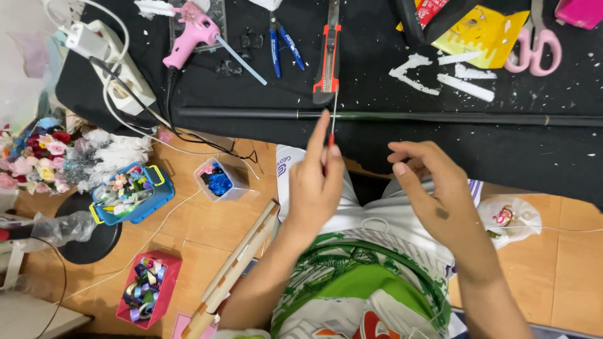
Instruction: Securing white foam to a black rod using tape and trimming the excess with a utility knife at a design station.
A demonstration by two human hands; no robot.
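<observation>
head view: left hand [316,188] pinching wire [333,119]

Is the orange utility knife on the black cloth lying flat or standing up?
Lying flat. The orange utility knife rests lengthwise on the black cloth, its tip toward the left hand, which pinches a thin wire.

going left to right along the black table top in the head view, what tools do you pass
white power strip → pink glue gun → blue-handled pliers → red and black utility knife → white scraps → pink-handled scissors
</observation>
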